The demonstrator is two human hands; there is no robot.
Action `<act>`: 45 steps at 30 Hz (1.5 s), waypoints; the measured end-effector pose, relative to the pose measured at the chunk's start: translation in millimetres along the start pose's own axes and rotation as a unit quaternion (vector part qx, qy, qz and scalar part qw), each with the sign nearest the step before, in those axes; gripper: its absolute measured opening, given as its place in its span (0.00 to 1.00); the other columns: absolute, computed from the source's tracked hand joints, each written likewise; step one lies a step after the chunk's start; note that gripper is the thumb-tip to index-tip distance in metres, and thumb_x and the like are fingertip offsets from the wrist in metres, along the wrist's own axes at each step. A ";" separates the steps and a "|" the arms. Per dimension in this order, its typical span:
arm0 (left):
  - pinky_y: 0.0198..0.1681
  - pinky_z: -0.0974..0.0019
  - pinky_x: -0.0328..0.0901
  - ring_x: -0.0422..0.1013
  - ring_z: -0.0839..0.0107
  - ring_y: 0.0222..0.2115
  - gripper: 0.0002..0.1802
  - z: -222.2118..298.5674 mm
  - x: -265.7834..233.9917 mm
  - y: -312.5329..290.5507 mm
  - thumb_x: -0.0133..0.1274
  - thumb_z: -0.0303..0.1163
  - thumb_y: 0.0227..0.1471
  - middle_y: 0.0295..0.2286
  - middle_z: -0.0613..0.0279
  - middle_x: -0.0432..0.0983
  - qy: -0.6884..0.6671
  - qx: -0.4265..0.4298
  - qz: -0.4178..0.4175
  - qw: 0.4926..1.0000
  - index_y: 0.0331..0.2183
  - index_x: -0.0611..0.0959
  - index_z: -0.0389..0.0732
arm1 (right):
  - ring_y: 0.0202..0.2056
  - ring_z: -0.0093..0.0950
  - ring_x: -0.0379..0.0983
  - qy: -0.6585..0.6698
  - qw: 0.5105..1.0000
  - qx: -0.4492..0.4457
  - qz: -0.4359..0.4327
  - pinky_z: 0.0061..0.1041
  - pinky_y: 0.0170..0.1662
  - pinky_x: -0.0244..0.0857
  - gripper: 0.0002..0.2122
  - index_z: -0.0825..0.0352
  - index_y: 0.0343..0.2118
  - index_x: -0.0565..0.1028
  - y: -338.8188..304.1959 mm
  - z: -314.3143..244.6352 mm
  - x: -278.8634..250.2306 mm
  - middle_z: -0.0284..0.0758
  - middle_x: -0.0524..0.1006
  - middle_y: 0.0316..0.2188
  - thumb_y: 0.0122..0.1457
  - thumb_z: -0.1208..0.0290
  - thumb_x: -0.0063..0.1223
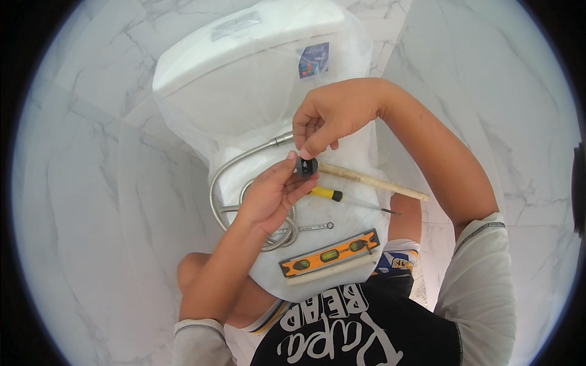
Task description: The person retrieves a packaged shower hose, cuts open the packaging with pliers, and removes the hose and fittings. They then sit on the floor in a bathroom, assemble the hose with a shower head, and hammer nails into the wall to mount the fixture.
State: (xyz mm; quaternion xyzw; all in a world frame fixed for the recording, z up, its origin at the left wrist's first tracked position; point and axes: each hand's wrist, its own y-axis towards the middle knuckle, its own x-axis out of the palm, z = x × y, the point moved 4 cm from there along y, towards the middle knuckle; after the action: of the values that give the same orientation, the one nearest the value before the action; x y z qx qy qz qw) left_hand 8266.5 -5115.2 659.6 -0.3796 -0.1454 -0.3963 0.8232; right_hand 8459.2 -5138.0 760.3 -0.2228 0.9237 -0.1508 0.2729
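My left hand (268, 200) holds a small dark round fitting (307, 167) between thumb and fingers, above a plastic-wrapped toilet (213, 104). From above, my right hand (332, 116) reaches down with bent wrist. Its thumb and index finger are pinched at the fitting's top edge; anything between them is too small or hidden to tell. The silver connector of a coiled metal flexible hose (220, 172) ends beside the right hand's fingers, and I cannot tell whether they touch it. Beneath the hands lie a yellow and black screwdriver (328, 193) and a wooden stick (372, 179).
On the toilet's wrapped lid are a wrench (314, 227), an orange spirit level (329, 255) and a pale rod (332, 270). The tank (262, 52) rises behind, with a blue label (314, 60). My legs straddle the bowl. White marbled tiles (91, 183) surround it.
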 end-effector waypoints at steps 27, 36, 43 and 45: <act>0.52 0.70 0.80 0.80 0.57 0.50 0.19 -5.9 4.5 1.2 0.43 0.32 0.74 0.48 0.48 0.78 0.016 0.015 0.027 0.999 0.54 0.75 0.26 | 0.41 0.33 0.83 0.045 0.984 0.137 -0.102 0.26 0.45 0.79 0.16 0.74 0.39 0.84 34.2 12.9 8.2 0.43 0.84 0.40 0.51 0.68 0.74; 0.52 0.70 0.79 0.80 0.57 0.50 0.24 -7.0 2.9 4.5 0.47 0.39 0.74 0.48 0.46 0.80 0.020 0.012 0.009 1.000 0.53 0.76 0.24 | 0.40 0.32 0.83 0.016 0.984 0.153 -0.093 0.26 0.44 0.80 0.12 0.76 0.38 0.84 32.8 8.7 6.3 0.44 0.84 0.39 0.54 0.73 0.70; 0.51 0.70 0.79 0.80 0.58 0.50 0.26 -6.8 2.5 5.3 0.50 0.41 0.73 0.47 0.45 0.81 0.017 0.014 0.003 1.000 0.53 0.77 0.22 | 0.33 0.31 0.83 -0.026 0.988 0.143 -0.047 0.25 0.37 0.80 0.09 0.77 0.34 0.83 29.6 7.4 7.3 0.43 0.84 0.33 0.52 0.75 0.66; 0.51 0.71 0.79 0.80 0.59 0.50 0.27 -6.5 2.6 5.9 0.50 0.42 0.72 0.47 0.44 0.81 0.017 0.016 0.001 1.000 0.53 0.77 0.22 | 0.31 0.29 0.83 -0.023 0.990 0.140 -0.030 0.26 0.36 0.79 0.10 0.75 0.31 0.84 28.4 7.9 6.9 0.42 0.84 0.30 0.50 0.73 0.64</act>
State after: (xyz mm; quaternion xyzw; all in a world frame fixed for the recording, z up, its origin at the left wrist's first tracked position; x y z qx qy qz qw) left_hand 8272.2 -5119.1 653.7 -0.3599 -0.1371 -0.3999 0.8317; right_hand 8449.2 -5118.3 739.6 -0.2132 0.8801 -0.2810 0.3179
